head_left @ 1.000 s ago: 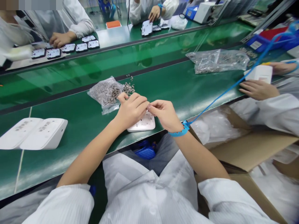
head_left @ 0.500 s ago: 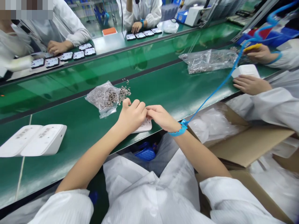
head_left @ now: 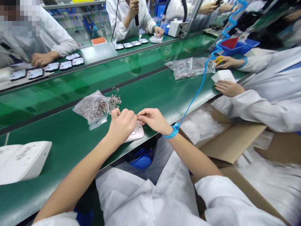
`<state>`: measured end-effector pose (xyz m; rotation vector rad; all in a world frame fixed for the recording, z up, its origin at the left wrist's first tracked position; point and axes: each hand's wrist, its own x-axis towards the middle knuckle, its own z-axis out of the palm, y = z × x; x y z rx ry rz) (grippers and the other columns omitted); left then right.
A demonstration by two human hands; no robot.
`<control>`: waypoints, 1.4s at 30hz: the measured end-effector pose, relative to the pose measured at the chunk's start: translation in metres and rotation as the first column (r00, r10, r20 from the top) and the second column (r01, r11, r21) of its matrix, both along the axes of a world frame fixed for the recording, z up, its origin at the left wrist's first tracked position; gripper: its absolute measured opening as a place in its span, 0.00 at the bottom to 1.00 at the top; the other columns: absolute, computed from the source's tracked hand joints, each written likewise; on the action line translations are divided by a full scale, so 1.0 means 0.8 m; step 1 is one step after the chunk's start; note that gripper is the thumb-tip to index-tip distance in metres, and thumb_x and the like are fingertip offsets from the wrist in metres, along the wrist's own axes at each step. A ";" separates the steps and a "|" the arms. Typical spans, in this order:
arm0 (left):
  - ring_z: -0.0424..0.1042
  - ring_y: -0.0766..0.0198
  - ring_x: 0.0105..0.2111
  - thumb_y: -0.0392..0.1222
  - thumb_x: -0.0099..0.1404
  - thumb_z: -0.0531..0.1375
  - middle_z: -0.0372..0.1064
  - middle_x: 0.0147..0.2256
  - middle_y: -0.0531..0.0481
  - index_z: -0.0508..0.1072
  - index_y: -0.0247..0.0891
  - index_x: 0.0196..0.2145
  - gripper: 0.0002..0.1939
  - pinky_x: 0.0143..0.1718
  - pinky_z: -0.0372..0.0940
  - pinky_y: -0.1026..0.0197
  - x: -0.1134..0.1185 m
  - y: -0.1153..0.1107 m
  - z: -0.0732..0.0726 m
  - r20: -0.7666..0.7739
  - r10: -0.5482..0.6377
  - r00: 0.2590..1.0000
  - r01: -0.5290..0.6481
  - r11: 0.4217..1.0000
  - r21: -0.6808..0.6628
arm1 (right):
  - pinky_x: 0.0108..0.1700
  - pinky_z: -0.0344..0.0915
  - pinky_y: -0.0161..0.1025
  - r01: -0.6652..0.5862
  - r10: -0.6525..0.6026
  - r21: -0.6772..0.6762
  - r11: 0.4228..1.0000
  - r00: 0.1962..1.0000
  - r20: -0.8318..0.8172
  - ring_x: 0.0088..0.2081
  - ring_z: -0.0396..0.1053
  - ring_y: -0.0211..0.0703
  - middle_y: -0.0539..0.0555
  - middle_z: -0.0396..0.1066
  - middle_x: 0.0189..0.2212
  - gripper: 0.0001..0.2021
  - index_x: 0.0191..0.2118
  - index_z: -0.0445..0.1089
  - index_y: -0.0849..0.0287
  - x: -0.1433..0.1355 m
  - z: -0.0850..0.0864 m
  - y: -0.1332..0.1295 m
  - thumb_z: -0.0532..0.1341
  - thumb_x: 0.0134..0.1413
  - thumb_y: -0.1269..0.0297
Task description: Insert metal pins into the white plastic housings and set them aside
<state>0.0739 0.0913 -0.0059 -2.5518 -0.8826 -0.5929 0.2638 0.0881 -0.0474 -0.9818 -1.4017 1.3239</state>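
At the near edge of the green bench, a white plastic housing [head_left: 137,134] lies partly covered by my hands. My left hand [head_left: 122,125] is curled above its left side, fingers closed; what they hold, if anything, is hidden. Thumb and fingertips of my right hand [head_left: 154,120] are pinched together over the housing's far right corner, close to the left fingers. Anything in that pinch is too small to name. A blue wrist strap [head_left: 171,133] circles my right wrist. Just beyond my left hand, small metal parts [head_left: 115,102] spill from a clear plastic bag [head_left: 90,108].
White housings [head_left: 30,160] stand at left. A co-worker's hand [head_left: 229,88] rests by another white housing [head_left: 223,76] at right, near a second bag of parts [head_left: 188,67]. The strap's blue cord [head_left: 195,95] crosses the bench. An open cardboard box [head_left: 235,141] sits below right.
The view has swung right, shifting the scene leftward. My right fingertips have drawn slightly away from my left hand. A person across the bench now touches the white bundle there.
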 end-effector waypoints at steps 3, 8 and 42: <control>0.70 0.58 0.40 0.36 0.77 0.52 0.77 0.39 0.47 0.75 0.37 0.38 0.12 0.42 0.47 0.50 -0.006 0.007 -0.004 0.085 0.045 0.995 -0.025 0.974 -0.224 | 0.37 0.68 0.40 0.006 -0.057 0.186 0.983 0.960 0.274 0.30 0.72 0.42 0.51 0.75 0.27 0.06 0.37 0.75 0.58 0.012 -0.002 -0.004 0.63 0.62 0.62; 0.70 0.53 0.46 0.36 0.75 0.53 0.76 0.45 0.46 0.76 0.39 0.42 0.11 0.43 0.49 0.50 -0.013 0.021 -0.015 0.052 0.234 0.971 -0.180 0.856 -0.485 | 0.47 0.66 0.46 -0.016 -0.287 0.521 0.854 0.819 0.497 0.42 0.70 0.47 0.56 0.74 0.37 0.06 0.36 0.72 0.58 0.005 -0.016 -0.010 0.58 0.65 0.70; 0.66 0.49 0.46 0.46 0.69 0.58 0.74 0.38 0.44 0.72 0.37 0.31 0.12 0.45 0.53 0.45 -0.011 0.020 -0.016 -0.081 0.173 0.982 -0.188 0.798 -0.572 | 0.48 0.70 0.46 0.070 -0.356 0.563 0.823 0.837 0.416 0.44 0.72 0.47 0.57 0.74 0.40 0.06 0.38 0.77 0.58 -0.013 -0.031 -0.033 0.62 0.64 0.70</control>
